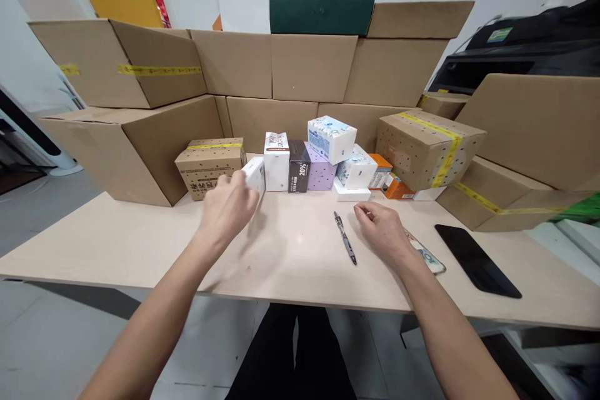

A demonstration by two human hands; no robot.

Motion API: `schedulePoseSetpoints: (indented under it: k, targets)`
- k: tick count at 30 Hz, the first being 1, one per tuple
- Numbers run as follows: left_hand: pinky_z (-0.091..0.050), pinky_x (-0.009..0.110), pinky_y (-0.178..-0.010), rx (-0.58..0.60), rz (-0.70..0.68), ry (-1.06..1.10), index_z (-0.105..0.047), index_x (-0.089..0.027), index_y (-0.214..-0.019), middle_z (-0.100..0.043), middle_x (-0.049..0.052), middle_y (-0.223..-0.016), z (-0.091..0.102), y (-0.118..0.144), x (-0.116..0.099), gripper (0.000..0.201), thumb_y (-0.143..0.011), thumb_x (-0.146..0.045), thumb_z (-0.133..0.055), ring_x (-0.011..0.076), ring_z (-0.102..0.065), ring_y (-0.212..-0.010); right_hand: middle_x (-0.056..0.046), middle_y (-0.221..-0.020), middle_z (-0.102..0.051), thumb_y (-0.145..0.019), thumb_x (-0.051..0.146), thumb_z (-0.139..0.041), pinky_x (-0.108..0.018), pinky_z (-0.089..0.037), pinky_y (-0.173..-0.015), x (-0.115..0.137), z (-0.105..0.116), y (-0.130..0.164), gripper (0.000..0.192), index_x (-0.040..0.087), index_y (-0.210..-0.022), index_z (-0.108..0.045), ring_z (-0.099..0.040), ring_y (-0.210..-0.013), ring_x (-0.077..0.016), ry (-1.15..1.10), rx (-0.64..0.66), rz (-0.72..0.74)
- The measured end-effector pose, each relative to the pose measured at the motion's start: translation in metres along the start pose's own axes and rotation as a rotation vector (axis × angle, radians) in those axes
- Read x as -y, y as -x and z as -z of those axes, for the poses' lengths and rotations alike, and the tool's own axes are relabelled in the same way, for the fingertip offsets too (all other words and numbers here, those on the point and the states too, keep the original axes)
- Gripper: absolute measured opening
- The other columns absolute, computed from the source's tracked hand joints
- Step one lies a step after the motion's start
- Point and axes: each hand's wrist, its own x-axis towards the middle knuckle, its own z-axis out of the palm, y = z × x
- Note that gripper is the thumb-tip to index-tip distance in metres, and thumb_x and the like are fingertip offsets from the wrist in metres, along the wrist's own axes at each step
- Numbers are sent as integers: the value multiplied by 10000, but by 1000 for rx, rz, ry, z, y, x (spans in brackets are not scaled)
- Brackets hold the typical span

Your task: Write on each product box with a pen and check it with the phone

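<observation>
My left hand point(230, 205) is closed on a slim white box point(255, 174) that stands upright, its near end hidden by my fingers. Right beside it are a taller white box point(276, 162) with brown lettering and a dark box point(299, 165) marked 20%. My right hand point(380, 224) rests on the table with its fingers loosely curled and nothing visible in them. To its left lies a grey and black pen point(345, 237). A phone in a patterned case point(425, 253) is partly covered by my right wrist.
White-and-blue tissue packs point(332, 137) are stacked beside a purple dotted pack point(319, 169). Orange boxes point(398, 187) sit under a taped carton point(429, 144). A printed carton point(210, 165) stands left. Large cartons point(293, 65) wall the back. A black phone point(477, 260) lies at right.
</observation>
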Motion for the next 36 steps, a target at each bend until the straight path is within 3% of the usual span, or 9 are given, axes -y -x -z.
schedulePoseSetpoints:
  k: [3, 6, 10, 16, 23, 26, 30, 33, 36]
  targets:
    - [-510, 386, -715, -27, 79, 270, -690, -302, -1111, -683, 42, -846, 37, 32, 34, 382, -771, -374, -531, 256, -641, -719, -64, -959, -750, -932, 279, -478, -306, -460, -745, 0, 0, 1, 288, 225, -1060, -731, -674, -845, -230, 84, 132, 4]
    - [-427, 307, -499, 143, 229, 650, -721, -282, -1036, -614, -1, -650, 47, 41, 55, 384, -713, -337, -522, 191, -546, -538, -79, -1032, -712, -938, 206, -448, -302, -461, -787, 3, -2, 3, 385, 243, -1235, -690, -673, -890, -224, 154, 279, 64]
    - [-339, 253, -446, 390, 281, 965, -722, -211, -968, -603, 10, -663, 15, 24, 50, 353, -675, -296, -545, 145, -492, -532, -72, -990, -654, -950, 137, -393, -282, -445, -741, 12, -6, 7, 443, 286, -1234, -698, -646, -810, -190, 254, 394, 202]
    - [-299, 216, -440, 722, 318, 1135, -641, -171, -889, -548, -7, -621, -53, -7, 31, 236, -686, -257, -559, 104, -451, -493, -85, -908, -656, -922, 72, -447, -287, -410, -725, 22, -7, 9, 357, 235, -1066, -730, -619, -871, -213, 419, 428, 334]
    - [-290, 201, -438, 877, 269, 1141, -643, -171, -968, -600, 2, -666, -70, -20, 31, 294, -710, -289, -719, 88, -458, -505, -84, -889, -652, -936, 125, -447, -301, -376, -661, 14, -8, 10, 227, 200, -953, -661, -610, -799, -219, 513, 325, 320]
    - [-393, 205, -535, 790, 171, 1236, -604, -197, -1151, -642, 16, -847, -68, -19, 33, 454, -738, -315, -750, 81, -506, -603, -78, -863, -646, -930, 153, -439, -305, -370, -634, 13, -6, 12, 207, 192, -979, -636, -597, -716, -212, 442, 228, 240]
    - [-489, 269, -678, 486, -96, 1212, -475, -244, -1377, -616, 57, -1128, -67, -12, 37, 657, -775, -297, -732, 105, -545, -747, -82, -918, -672, -932, 219, -448, -304, -422, -699, 10, -6, 12, 176, 201, -1026, -596, -623, -794, -220, 163, 55, 183]
    - [-490, 303, -764, 323, -364, 995, -538, -245, -1331, -625, 57, -1125, -65, -5, 41, 530, -817, -208, -662, 131, -550, -823, -63, -923, -681, -906, 221, -469, -303, -441, -743, 3, -10, 11, 153, 219, -993, -594, -630, -814, -212, 45, -66, 99]
    - [-480, 316, -850, 291, -568, 859, -605, -236, -1189, -612, 58, -1192, -61, 1, 43, 412, -801, -100, -576, 158, -564, -968, -55, -917, -689, -865, 220, -494, -302, -448, -735, -3, -15, 10, 170, 223, -994, -605, -629, -781, -202, 7, -165, 4]
